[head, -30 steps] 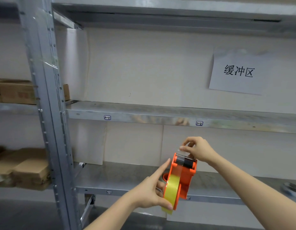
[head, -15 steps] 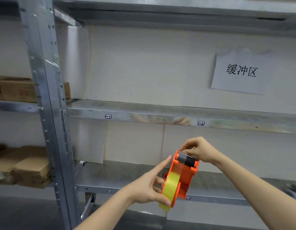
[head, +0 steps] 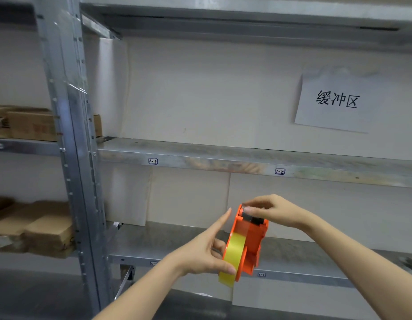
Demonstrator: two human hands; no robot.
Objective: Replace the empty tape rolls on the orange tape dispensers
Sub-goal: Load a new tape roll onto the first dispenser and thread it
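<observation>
An orange tape dispenser [head: 252, 241] is held upright in front of the lower shelf, with a yellow tape roll [head: 230, 257] mounted on its left side. My left hand [head: 205, 252] grips the roll and dispenser from the left, thumb on the roll's lower edge and index finger stretched upward. My right hand [head: 273, 210] pinches the dispenser's top end at the black roller [head: 253, 218], fingertips closed on it. Whether tape is under those fingers is hidden.
Grey metal shelving: a middle shelf [head: 246, 161], a lower shelf [head: 168, 243], and an upright post [head: 68, 135] at left. Cardboard boxes [head: 32, 124] and flat cartons [head: 38, 229] sit beyond the post. A paper sign [head: 334, 100] hangs on the wall.
My right hand's fingers have come down from above the dispenser's top onto the black roller. The dispenser and my left hand have hardly moved.
</observation>
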